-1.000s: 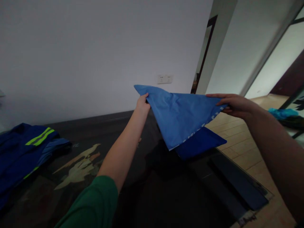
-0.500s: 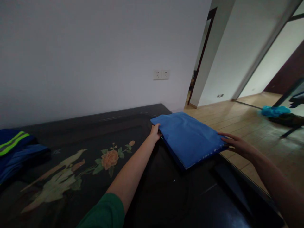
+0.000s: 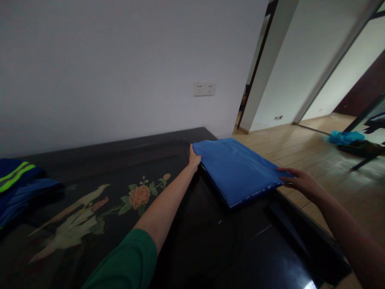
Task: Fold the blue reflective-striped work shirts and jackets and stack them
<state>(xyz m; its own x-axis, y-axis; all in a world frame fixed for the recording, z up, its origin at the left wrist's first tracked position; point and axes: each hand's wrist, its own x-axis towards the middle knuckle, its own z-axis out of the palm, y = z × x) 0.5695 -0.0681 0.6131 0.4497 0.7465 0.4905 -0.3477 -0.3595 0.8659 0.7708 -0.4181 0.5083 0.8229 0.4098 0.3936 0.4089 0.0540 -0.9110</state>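
Note:
A blue folded garment (image 3: pixel 240 168), flat and roughly square, is at the far right part of the dark table (image 3: pixel 210 241). Its near edge shows small white marks, and a thin yellow-green strip peeks out under its left side. My left hand (image 3: pixel 195 157) grips the garment's far left corner, the fingertips partly hidden behind it. At the right corner, my right hand (image 3: pixel 300 180) pinches the edge, with the thumb underneath and fingers on top. Whether the garment rests fully on the table or is slightly raised, I cannot tell.
More dark blue clothing (image 3: pixel 27 184) with yellow-green and grey stripes lies at the table's left. The tabletop carries a flower and bird picture (image 3: pixel 140 196). A wall with a double socket (image 3: pixel 204 89) stands behind. A bright blue bag (image 3: pixel 345 137) lies on the floor.
My left hand has closed further around the far left corner. The garment's near corner has shifted slightly up and left. My right hand keeps its hold on the right corner.

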